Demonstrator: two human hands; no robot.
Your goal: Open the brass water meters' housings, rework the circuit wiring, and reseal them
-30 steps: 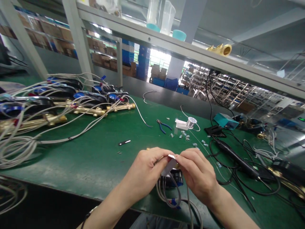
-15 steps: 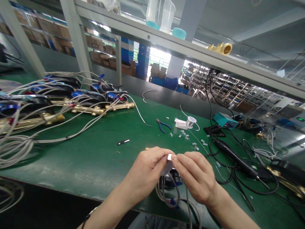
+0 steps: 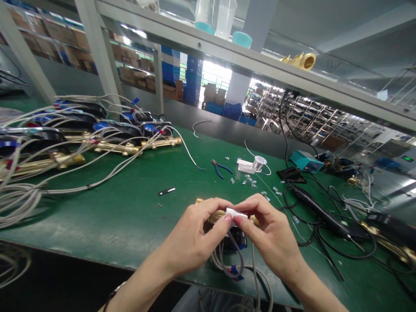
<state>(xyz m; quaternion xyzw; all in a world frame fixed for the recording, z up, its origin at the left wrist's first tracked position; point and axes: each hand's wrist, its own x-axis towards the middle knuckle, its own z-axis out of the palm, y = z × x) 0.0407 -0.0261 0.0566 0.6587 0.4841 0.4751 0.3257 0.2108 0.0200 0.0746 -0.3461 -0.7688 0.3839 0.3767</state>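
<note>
Now, at lower centre of the frame, the left hand [image 3: 195, 238] and right hand [image 3: 269, 242] meet, thumb and forefinger of each pinched on a small white strip [image 3: 237, 213]. Half a second before, the strip stood tilted with a flap hanging below the fingers; it now lies level and drawn flat, which suggests it has been folded down rather than left loose. It sits just above a brass fitting [image 3: 218, 214], whose black-and-blue body [image 3: 238, 238] rests under the hands, grey cable [image 3: 227, 264] looping off the near edge. The green bench mat [image 3: 130, 208] carries blue-handled pliers [image 3: 221, 168] and a solder spool [image 3: 259, 163] at centre, a black corded tool [image 3: 318, 210] at right, and a row of cabled brass units [image 3: 123, 147] at left. A grey shelf rail [image 3: 227, 52] crosses the top; storage racks fill the background
</note>
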